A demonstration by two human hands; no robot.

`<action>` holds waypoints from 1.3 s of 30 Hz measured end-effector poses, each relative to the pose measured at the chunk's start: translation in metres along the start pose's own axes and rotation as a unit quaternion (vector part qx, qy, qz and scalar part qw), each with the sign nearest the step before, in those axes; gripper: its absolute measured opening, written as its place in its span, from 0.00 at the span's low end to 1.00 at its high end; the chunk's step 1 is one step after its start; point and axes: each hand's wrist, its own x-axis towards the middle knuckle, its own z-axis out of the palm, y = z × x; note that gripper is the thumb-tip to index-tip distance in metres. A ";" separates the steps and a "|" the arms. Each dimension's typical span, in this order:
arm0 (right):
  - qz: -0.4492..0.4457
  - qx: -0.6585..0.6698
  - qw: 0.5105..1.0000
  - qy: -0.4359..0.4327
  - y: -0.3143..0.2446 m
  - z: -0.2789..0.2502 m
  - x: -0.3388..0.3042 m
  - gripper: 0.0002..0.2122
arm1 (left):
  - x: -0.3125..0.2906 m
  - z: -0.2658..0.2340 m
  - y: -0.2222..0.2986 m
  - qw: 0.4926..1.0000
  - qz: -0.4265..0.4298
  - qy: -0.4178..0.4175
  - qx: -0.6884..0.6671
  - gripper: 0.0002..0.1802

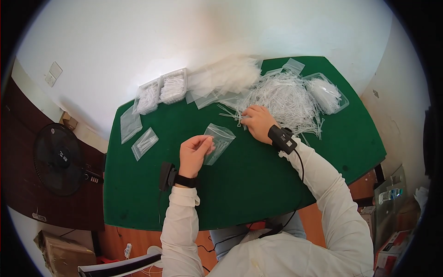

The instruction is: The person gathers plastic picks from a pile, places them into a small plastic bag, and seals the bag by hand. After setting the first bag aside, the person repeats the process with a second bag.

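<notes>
My left hand (195,151) is closed, thumb against fingers, on the edge of a clear zip bag (219,142). The bag lies over the green table, and a few thin pale pieces seem to show through it. At the left edge of a large heap of thin, clear-white plastic sticks (286,97), my right hand (258,122) has its fingers curled down and pinched on some sticks. One stick with a small looped end (239,123) pokes out beside the fingertips. The exact number held is hidden.
Flat clear bags (226,76) are piled at the back. Two clear boxes of white sticks (173,87) stand back left, near a filled small bag (145,143) and a flat bag (131,124). Another clear tray (342,102) with sticks sits right of the heap. A black fan (60,159) stands left.
</notes>
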 end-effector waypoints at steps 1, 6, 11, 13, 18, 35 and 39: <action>0.002 0.018 1.000 -0.019 0.002 0.001 0.000 0.09 | 0.000 -0.001 0.000 1.000 0.000 -0.002 0.001 0.08; -0.003 0.082 0.996 -0.035 -0.003 -0.007 0.002 0.08 | 0.000 -0.002 -0.002 1.000 0.003 -0.003 0.003 0.08; -0.025 0.151 0.988 -0.019 -0.019 -0.032 0.015 0.06 | -0.002 -0.001 0.004 1.000 0.005 0.005 0.000 0.08; 0.032 0.286 0.957 0.017 -0.025 -0.041 0.020 0.07 | -0.002 -0.001 0.005 1.000 0.004 0.008 -0.004 0.08; 0.221 0.497 0.839 -0.004 -0.033 -0.052 0.023 0.10 | -0.003 0.003 0.008 1.000 -0.002 0.003 -0.011 0.08; 0.028 0.227 0.973 0.030 -0.052 -0.074 0.025 0.04 | -0.005 0.011 0.003 0.999 -0.014 -0.032 -0.002 0.08; 0.118 0.355 0.927 -0.023 -0.059 -0.078 0.028 0.04 | -0.005 0.007 0.001 0.999 -0.009 -0.036 -0.004 0.08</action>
